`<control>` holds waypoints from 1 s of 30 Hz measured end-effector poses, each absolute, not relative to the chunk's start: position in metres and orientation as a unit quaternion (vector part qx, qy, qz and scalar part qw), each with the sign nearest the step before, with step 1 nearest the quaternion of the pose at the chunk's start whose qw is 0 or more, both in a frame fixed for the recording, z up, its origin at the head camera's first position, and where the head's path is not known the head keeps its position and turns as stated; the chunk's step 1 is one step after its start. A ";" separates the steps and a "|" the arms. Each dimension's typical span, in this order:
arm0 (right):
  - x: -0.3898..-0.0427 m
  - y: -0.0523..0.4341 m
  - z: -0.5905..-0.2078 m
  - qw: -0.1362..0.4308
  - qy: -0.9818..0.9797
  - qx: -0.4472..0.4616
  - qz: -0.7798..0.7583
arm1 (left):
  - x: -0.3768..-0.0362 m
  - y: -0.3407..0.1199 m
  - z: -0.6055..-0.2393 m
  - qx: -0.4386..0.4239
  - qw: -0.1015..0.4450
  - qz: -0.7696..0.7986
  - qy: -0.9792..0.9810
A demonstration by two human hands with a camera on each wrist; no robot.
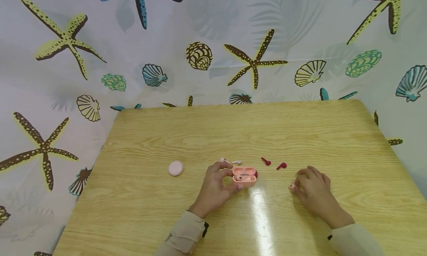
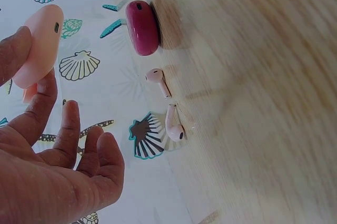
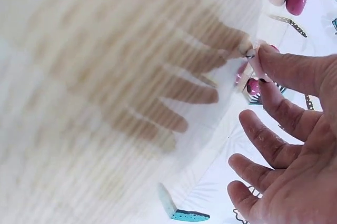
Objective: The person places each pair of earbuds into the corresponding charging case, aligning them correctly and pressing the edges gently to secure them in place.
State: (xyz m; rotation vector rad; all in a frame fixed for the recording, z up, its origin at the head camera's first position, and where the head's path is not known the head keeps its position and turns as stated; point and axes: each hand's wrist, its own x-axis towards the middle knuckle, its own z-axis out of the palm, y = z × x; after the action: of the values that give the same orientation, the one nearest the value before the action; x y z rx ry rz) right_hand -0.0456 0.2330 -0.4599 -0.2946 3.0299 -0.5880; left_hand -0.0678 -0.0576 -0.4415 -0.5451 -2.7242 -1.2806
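Head view: left fingers [image 1: 217,166] grip a peach case [image 1: 245,183], partly hiding a red case [image 2: 142,28]; right fingers [image 1: 303,172] pinch an earbud [image 1: 291,187].

left grip [image 1: 215,189] pinching by thumb [image 2: 13,56] and forefinger [image 2: 41,100], right grip [image 1: 313,191] likewise, well apart, other fingers [image 3: 271,140] loosely bent

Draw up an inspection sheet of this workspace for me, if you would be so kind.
Surface: wood-grain table, with a glare streak on its near part.
Job's things: open peach case with one seated earbud; one held earbud outside it.
Clutter: dark red case, two dark red earbuds, two pale earbuds, round pale-pink item.
Hands: left hand grips the peach case; right hand pinches the held earbud.
Cables: nothing seen.
Surroundings: cloth printed with starfish and shells behind the table.
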 end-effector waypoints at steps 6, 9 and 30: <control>-0.044 0.230 -0.458 0.031 0.975 -0.094 -0.201 | -0.068 -0.057 -0.441 -0.177 0.036 -0.415 -0.892; -0.044 0.229 -0.459 0.027 0.975 -0.093 -0.200 | -0.068 -0.057 -0.441 -0.171 0.029 -0.424 -0.889; -0.043 0.225 -0.456 0.018 0.974 -0.107 -0.198 | -0.068 -0.057 -0.439 -0.172 0.015 -0.437 -0.883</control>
State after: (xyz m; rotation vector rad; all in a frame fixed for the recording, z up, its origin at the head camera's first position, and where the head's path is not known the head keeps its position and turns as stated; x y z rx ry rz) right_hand -0.0432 0.2250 -0.4556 -0.3321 3.0256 -0.6164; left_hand -0.0676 -0.0570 -0.4394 -0.5344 -2.7472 -1.3610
